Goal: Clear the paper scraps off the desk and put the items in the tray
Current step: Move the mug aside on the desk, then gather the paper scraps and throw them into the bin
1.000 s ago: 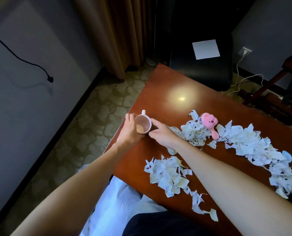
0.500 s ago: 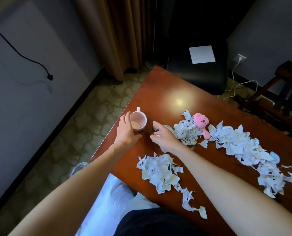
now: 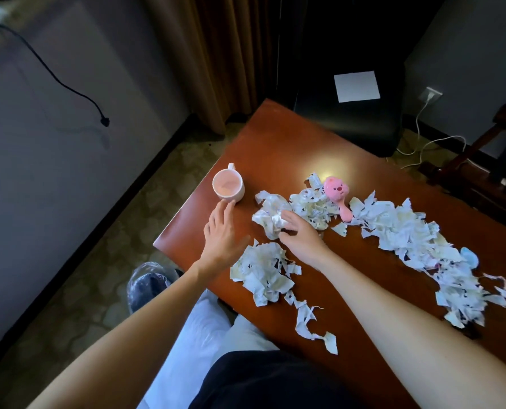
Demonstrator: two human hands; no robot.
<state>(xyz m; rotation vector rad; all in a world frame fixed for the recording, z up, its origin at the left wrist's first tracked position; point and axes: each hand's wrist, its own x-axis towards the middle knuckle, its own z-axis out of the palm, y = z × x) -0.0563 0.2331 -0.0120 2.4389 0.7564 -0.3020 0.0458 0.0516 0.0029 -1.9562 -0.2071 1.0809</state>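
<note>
White paper scraps lie across the reddish wooden desk (image 3: pixel 275 149): a near pile (image 3: pixel 263 273), a middle pile (image 3: pixel 305 205) and a long band to the right (image 3: pixel 408 237). A pink mug (image 3: pixel 227 184) stands near the desk's left edge. A pink animal-shaped toy with a handle (image 3: pixel 337 191) lies among the scraps. A small light-blue object (image 3: pixel 468 256) sits in the right band. My left hand (image 3: pixel 222 234) hovers just below the mug, fingers straight, holding nothing. My right hand (image 3: pixel 299 231) rests on the middle pile, fingers curling over some scraps. No tray is in view.
A bin lined with clear plastic (image 3: pixel 148 281) stands on the floor left of my lap. A dark chair with a white sheet (image 3: pixel 356 85) sits behind the desk. White cable (image 3: pixel 423 143) and a wooden frame (image 3: pixel 482 160) are at the right.
Both hands have let go of the mug, which now stands alone by the left edge. My left hand drew back; my right hand moved right onto the middle scrap pile.
</note>
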